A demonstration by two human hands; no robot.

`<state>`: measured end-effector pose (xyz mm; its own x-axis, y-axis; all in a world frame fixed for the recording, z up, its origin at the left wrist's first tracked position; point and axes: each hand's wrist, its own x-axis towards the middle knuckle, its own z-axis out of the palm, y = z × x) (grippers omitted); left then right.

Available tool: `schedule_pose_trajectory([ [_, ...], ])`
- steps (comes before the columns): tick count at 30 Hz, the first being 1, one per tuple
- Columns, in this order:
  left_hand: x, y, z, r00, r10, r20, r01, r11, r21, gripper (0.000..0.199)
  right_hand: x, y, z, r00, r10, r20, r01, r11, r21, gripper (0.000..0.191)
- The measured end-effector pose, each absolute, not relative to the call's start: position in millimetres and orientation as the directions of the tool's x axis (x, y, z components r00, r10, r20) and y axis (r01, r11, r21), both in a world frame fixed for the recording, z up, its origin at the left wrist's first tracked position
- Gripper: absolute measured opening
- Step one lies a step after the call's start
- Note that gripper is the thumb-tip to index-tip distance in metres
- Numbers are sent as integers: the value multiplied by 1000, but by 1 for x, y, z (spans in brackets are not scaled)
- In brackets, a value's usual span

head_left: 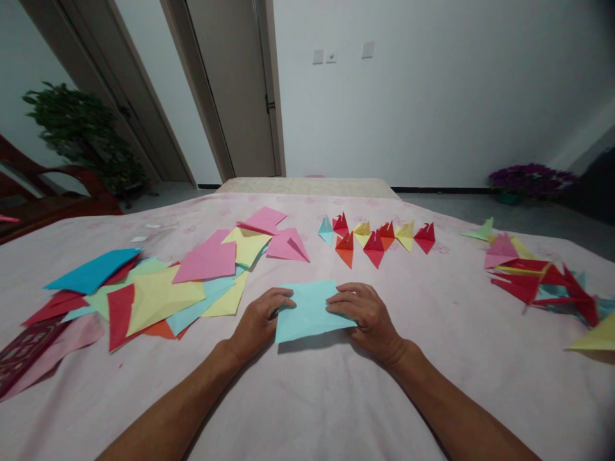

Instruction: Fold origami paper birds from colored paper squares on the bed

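A light blue sheet of paper is held up slightly over the pink-white cloth, its near edge casting a shadow. My left hand grips its left edge between thumb and fingers. At the right edge, my right hand holds it with the fingers over the top face and the thumb hidden. Beyond the sheet stand several small folded paper birds, among them a red one, a yellow one and a light blue one.
On the left lies a spread of coloured sheets, with a yellow one and a pink one. Folded red paper pieces are heaped at the right. The cloth covers the table; a beige surface adjoins its far edge.
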<state>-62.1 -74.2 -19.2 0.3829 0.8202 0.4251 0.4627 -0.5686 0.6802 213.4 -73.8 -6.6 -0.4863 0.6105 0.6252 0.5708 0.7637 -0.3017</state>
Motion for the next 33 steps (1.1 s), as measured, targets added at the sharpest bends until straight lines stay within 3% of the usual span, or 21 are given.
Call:
schedule_pose_trajectory([
  [3, -63, -73, -19, 368, 834, 411, 582, -551, 598, 26, 212, -70, -9, -502, 660, 559, 586, 734, -342, 21],
  [6, -65, -71, -19, 371, 832, 413, 673, -547, 498, 17, 212, -68, -13, -488, 705, 516, 600, 699, -389, 18],
  [9, -66, -69, -19, 343, 854, 392, 722, -506, 471, 10, 211, -66, -16, -381, 786, 487, 653, 602, -460, 21],
  [13, -63, -66, -19, 275, 909, 313, 790, -399, 465, 19, 209, -64, -16, -244, 890, 385, 759, 422, -495, 21],
  [17, -59, -64, -19, 190, 932, 309, 860, -310, 405, 17, 206, -61, -15, -136, 926, 352, 802, 312, -509, 43],
  [19, -58, -64, -20, 163, 923, 348, 870, -301, 391, 17, 206, -60, -16, -131, 923, 361, 809, 310, -499, 50],
  [24, -57, -64, -26, 243, 858, 453, 872, -398, 285, 59, 205, -61, -19, -165, 911, 378, 824, 338, -455, 57],
  [29, -55, -63, -38, 349, 864, 363, 903, -414, 118, 43, 203, -60, -23, -162, 898, 408, 837, 344, -424, 57],
  [33, -57, -62, -38, 350, 873, 338, 902, -411, 127, 43, 203, -60, -21, -166, 881, 443, 816, 375, -440, 50],
])
